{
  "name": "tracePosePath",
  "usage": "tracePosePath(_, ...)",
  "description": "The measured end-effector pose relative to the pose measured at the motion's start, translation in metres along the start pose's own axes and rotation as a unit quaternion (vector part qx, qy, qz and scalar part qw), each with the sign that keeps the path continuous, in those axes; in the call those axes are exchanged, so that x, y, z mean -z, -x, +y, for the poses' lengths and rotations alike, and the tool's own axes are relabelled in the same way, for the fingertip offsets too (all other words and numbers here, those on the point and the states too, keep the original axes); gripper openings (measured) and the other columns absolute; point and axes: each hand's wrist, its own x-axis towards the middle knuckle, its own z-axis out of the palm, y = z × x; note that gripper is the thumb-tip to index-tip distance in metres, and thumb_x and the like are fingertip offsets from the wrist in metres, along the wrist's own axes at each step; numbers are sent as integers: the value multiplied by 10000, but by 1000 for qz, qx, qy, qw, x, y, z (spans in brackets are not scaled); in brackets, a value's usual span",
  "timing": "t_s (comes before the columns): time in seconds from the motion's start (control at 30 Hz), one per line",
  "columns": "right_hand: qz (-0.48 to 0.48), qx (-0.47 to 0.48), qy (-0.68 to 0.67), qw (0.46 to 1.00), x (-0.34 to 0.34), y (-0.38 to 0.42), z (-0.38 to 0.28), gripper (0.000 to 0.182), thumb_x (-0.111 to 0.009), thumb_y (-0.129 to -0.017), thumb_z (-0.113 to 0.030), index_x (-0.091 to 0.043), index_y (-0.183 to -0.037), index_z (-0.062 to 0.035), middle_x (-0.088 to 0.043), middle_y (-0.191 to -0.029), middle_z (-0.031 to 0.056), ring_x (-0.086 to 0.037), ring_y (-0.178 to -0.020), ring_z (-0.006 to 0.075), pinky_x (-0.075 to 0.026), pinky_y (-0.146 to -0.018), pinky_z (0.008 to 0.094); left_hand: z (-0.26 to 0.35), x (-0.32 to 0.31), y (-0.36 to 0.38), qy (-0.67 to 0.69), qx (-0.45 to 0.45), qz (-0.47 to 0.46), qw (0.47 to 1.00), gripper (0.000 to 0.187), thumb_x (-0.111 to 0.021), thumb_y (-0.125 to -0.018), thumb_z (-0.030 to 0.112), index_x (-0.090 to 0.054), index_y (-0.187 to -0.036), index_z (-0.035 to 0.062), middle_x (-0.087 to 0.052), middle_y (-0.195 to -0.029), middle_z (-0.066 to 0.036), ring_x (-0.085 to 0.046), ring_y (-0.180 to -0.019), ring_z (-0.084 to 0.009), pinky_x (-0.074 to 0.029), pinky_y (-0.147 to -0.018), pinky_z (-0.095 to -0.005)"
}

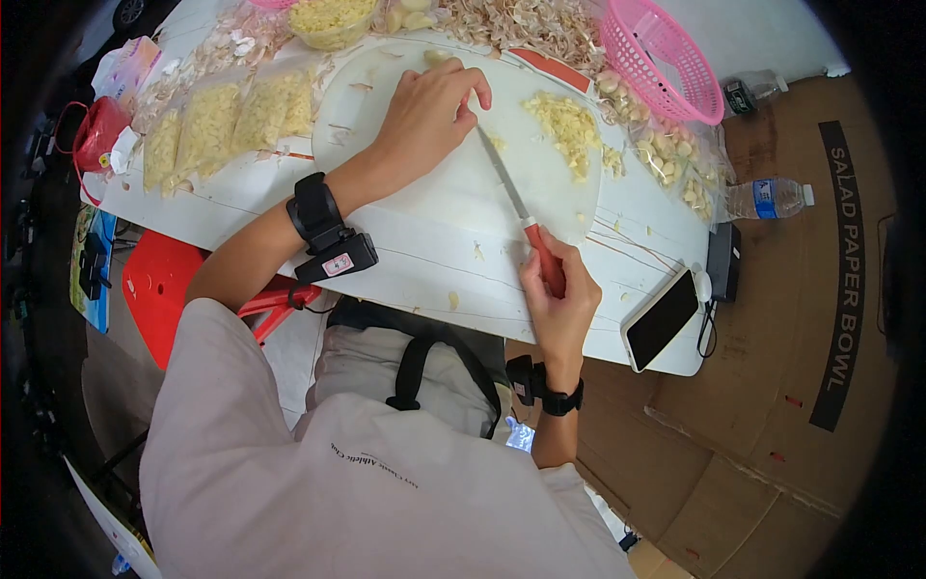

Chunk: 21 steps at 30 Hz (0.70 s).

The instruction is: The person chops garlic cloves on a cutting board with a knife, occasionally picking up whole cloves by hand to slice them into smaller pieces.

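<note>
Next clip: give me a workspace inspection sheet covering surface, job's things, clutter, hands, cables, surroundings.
Surface: white table with a round cutting board.
Job's things: red-handled knife; chopped garlic pile on the board.
Clutter: bagged garlic, garlic skins, pink basket, phone, water bottle.
Hands: left hand rests on the board at the blade; right hand grips the knife handle.
Cables: a cable beside the phone.
Surroundings: cardboard boxes, red stool.
</note>
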Motion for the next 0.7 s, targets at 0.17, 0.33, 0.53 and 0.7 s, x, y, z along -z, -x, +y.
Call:
tracePosePath(0.17, 105, -89, 35, 990, 0, -8, -4, 230, -658, -897, 4, -664, -1126, 16, -745, -1015, 166, -717, -822, 154, -562, -719, 276, -7, -5, 0, -39, -11, 45, 998, 233, -610, -806, 18, -629, -1016, 117, -579, -1001, -55, -561, -1000, -242, -375, -872, -396)
tracePosePath(0.33, 118, -101, 6, 988, 0, -7, -7, 232, -657, -901, -5, -667, -1132, 8, -744, -993, 162, -698, -805, 141, -559, -710, 278, -16, -10, 3, -100, -33, 63, 992, 326, -610, -831, 40, -656, -1140, 135, -581, -1136, -55, -505, -1123, -252, -354, -916, -403)
tracePosePath(0.53, 141, -68, 9, 988, 0, -5, 0, 252, -680, -890, -23, -672, -1142, -7, -709, -835, 120, -634, -692, 117, -523, -645, 251, -17, -5, 4, -137, -40, 25, 989, 251, -643, -855, 75, -699, -1092, 135, -581, -1182, -41, -491, -1145, -245, -333, -935, -403)
tracePosePath(0.7, 150, -52, 17, 987, 0, -5, 1, 252, -683, -887, -22, -676, -1139, -13, -701, -823, 115, -621, -675, 114, -513, -637, 243, -13, 1, 2, -129, -36, 12, 991, 160, -695, -843, 121, -700, -1002, 137, -592, -1183, -29, -487, -1153, -234, -315, -949, -403)
